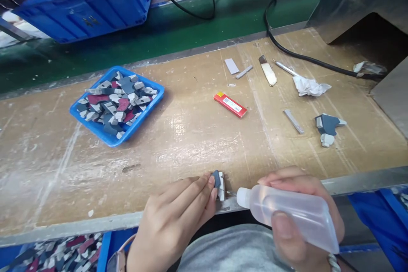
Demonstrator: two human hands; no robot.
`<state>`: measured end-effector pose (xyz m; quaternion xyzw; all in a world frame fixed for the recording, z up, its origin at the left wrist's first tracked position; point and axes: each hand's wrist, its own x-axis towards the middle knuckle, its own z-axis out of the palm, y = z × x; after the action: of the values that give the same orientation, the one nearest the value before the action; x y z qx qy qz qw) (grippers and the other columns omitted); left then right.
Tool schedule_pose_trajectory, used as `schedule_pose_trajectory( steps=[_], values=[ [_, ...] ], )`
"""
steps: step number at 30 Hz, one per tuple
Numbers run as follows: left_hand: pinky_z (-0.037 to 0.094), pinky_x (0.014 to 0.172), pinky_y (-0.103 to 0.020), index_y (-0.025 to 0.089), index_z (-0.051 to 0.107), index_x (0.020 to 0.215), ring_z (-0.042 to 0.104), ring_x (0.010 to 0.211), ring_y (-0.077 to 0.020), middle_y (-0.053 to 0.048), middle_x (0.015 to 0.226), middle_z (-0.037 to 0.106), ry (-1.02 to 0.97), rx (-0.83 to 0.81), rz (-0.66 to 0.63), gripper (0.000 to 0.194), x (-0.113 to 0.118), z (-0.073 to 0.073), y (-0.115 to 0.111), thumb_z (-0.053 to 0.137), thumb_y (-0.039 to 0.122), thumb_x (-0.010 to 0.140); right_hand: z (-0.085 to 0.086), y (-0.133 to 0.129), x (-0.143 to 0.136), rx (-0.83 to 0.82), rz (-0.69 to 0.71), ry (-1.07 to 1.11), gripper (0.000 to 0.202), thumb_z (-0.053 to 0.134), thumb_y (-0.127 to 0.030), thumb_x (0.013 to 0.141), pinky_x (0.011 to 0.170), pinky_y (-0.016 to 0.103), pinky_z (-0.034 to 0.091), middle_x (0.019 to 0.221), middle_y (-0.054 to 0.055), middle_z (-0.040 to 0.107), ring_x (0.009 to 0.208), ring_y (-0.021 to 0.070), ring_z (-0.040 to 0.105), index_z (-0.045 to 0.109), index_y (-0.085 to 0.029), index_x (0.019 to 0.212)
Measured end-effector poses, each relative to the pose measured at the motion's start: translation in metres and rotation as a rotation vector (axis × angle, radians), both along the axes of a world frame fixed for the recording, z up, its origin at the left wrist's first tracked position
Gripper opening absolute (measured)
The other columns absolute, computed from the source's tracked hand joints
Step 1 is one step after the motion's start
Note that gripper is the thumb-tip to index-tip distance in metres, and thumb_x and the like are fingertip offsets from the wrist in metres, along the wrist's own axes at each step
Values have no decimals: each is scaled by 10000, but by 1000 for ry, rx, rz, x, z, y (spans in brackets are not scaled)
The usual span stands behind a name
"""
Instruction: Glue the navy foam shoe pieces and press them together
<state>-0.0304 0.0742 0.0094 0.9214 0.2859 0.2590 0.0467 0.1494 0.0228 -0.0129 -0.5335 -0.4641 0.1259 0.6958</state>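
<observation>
With the left grip [177, 214] pinched on a small blue-grey-and-white piece [216, 179] at the near edge of the surface [178, 148] and the right grip [304, 182] wrapped round a squeeze bottle [296, 210], dispensing seems underway, calling for steady aim.

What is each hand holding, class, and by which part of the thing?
The left hand pinches a small blue-grey and white piece by its blue-grey side; the right hand grips a translucent bottle around its body.
</observation>
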Motion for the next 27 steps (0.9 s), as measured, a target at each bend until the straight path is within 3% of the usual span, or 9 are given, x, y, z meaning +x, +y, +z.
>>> schedule_pose_trajectory(
  steps=[8,16,22,27],
  values=[
    [576,719,-231,104,677,904,707,796,-134,-52,886,747,-45,-195,-14,75,-1,0,4,628,51,885,-1,4,3,-40,77,-107,185,680,-327,781,552,232,592,725,0,669,659,140,675,614,-188,884],
    [558,682,-240,169,704,981,695,774,-145,-56,897,749,-108,-402,-3,129,-3,1,15,615,110,909,-14,-4,4,-78,238,10,275,702,-244,776,643,334,634,847,23,717,808,198,703,609,-214,1033],
    [552,688,-232,152,710,900,694,781,-141,-71,894,747,-146,-432,3,116,-4,0,15,629,71,888,-18,-7,5,-85,242,-1,263,706,-245,794,672,346,641,880,30,724,855,208,709,612,-205,1036],
    [528,658,-229,136,683,807,670,720,-129,-57,826,731,-138,-427,18,123,-2,1,14,628,56,882,-4,-1,4,11,162,-170,236,712,-277,795,635,229,628,802,3,703,757,160,718,627,-189,997]
  ],
)
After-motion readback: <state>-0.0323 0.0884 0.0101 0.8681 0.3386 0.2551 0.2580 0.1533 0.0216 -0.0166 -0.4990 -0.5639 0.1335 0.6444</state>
